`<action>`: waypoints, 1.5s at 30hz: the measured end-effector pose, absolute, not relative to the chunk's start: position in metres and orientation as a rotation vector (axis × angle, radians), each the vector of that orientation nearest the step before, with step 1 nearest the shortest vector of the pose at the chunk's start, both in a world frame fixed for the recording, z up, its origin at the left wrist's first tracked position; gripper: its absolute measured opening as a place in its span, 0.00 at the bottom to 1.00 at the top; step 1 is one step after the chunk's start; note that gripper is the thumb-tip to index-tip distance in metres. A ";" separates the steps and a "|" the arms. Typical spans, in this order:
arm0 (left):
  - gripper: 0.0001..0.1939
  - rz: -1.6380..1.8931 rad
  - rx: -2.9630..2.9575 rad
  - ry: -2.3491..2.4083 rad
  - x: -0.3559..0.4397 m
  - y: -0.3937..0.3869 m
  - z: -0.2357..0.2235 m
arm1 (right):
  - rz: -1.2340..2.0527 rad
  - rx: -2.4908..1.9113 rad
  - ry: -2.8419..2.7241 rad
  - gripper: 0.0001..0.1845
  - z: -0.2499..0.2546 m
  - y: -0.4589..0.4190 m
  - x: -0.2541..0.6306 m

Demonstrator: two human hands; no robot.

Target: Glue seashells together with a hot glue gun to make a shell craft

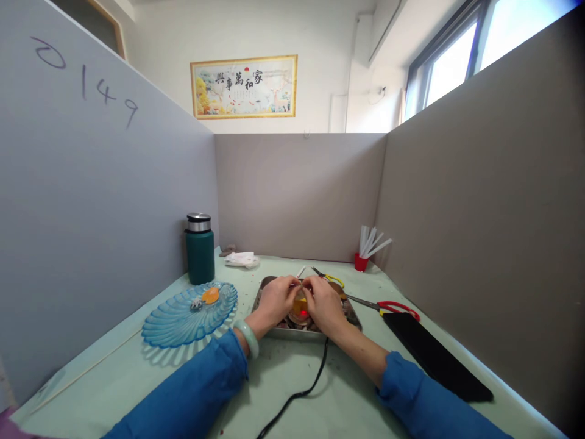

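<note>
Both hands meet over a shallow metal tray (292, 333) in the middle of the table, fingertips almost touching. My left hand (278, 300), with a pale bangle (247, 339) at its wrist, is closed in a pinch. My right hand (323, 303) pinches from the other side. Whatever lies between the fingertips is too small and covered to name. Below them, inside the tray, a yellow object (300, 304) shows a glowing red light. Dark, shell-like pieces lie about it, partly hidden by my hands. A thin white stick (301, 271) points up behind the fingers.
At left lie a blue shell-shaped plate (183, 326) with an orange piece (211, 296) and a green bottle (200, 256). Red-handled scissors (397, 308), yellow-handled pliers (333, 279), a black slab (436, 356) and a red cup of white sticks (361, 263) stand right. A black cord (297, 395) runs frontward.
</note>
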State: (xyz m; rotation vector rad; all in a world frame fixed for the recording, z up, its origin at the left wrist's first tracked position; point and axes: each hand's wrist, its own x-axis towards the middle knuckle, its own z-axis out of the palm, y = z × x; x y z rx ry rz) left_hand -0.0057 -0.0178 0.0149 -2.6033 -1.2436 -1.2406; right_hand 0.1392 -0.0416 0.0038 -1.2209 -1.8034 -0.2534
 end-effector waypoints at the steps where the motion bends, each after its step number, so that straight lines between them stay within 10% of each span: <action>1: 0.10 -1.236 -2.603 -1.247 -0.006 -0.017 0.015 | -0.255 -1.223 -1.805 0.04 0.004 -0.041 0.139; 45: 0.10 -1.275 -2.620 -1.225 -0.006 -0.018 0.015 | -0.250 -1.223 -1.822 0.05 0.005 -0.043 0.139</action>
